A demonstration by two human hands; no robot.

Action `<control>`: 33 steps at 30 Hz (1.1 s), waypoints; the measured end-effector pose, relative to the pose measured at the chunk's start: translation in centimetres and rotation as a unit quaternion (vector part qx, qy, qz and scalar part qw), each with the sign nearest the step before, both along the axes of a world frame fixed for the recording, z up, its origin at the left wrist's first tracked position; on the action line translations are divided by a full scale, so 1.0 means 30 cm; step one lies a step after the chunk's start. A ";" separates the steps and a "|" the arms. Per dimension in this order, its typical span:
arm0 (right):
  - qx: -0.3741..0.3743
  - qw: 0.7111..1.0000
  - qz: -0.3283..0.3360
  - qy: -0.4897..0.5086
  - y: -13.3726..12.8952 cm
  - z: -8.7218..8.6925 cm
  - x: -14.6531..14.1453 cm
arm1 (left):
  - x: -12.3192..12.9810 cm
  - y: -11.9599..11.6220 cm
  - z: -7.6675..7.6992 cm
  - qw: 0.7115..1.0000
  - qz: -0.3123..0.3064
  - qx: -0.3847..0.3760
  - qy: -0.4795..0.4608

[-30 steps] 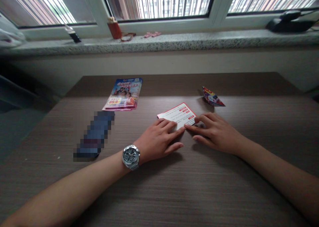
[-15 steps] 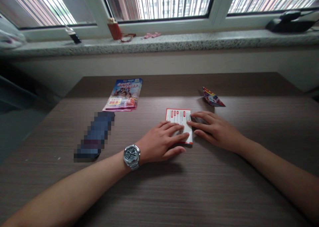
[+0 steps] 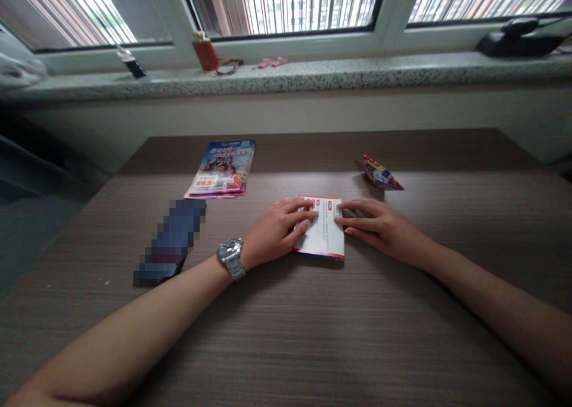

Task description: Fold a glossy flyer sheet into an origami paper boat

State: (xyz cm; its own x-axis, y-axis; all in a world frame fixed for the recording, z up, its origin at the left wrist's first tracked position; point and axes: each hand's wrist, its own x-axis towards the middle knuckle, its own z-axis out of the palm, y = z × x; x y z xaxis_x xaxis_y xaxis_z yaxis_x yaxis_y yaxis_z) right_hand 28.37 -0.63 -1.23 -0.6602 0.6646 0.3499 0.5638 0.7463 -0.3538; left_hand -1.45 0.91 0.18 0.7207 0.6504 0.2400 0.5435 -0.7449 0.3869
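Note:
A folded flyer (image 3: 325, 237), white with red labels and red edges, lies on the table in front of me. My left hand (image 3: 282, 229), with a metal watch on its wrist, rests its outstretched fingers on the flyer's left side. From the right, my right hand (image 3: 378, 223) touches the flyer's right edge with spread fingertips. Neither hand grips anything. Just beyond my right hand sits a small folded paper piece (image 3: 381, 174), pointed and printed in several colours.
At the table's back left is a stack of printed flyers (image 3: 226, 168). A blurred-out dark flat object (image 3: 172, 240) lies nearer, left of my left forearm. On the stone windowsill (image 3: 357, 73) stand a red case (image 3: 205, 52), a small dark bottle (image 3: 131, 63) and a black device (image 3: 521, 40).
My left hand has slid left and slightly away from me across the flyer, uncovering more of its lower part. My right hand has stayed almost in place.

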 end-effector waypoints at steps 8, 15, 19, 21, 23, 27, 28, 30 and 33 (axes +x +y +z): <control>-0.037 0.992 -0.094 0.080 -0.012 0.015 -0.057 | 0.002 -0.004 -0.002 1.000 -0.002 0.005 0.008; -0.033 0.987 -0.114 0.108 -0.004 0.000 -0.063 | 0.003 -0.002 -0.002 1.000 -0.001 -0.007 0.027; -0.032 0.987 -0.112 0.108 -0.006 0.002 -0.063 | 0.005 -0.001 -0.007 0.999 0.006 -0.012 0.039; -0.035 0.987 -0.113 0.109 -0.005 0.003 -0.063 | 0.005 -0.002 -0.008 0.999 0.006 -0.012 0.039; -0.036 0.986 -0.119 0.108 -0.004 0.004 -0.061 | 0.006 -0.003 -0.008 0.999 0.008 -0.013 0.039; -0.034 0.988 -0.117 0.097 -0.002 0.004 -0.054 | 0.007 -0.004 -0.007 0.999 0.014 -0.017 0.044; -0.037 0.989 -0.111 0.095 -0.003 0.004 -0.052 | 0.007 -0.004 -0.007 0.999 0.014 -0.017 0.045; -0.047 0.990 -0.097 0.089 -0.008 0.004 -0.047 | 0.008 -0.003 -0.005 0.999 0.013 -0.017 0.045; -0.061 0.992 -0.077 0.081 -0.019 0.008 -0.040 | 0.008 -0.003 -0.002 0.999 0.013 -0.019 0.045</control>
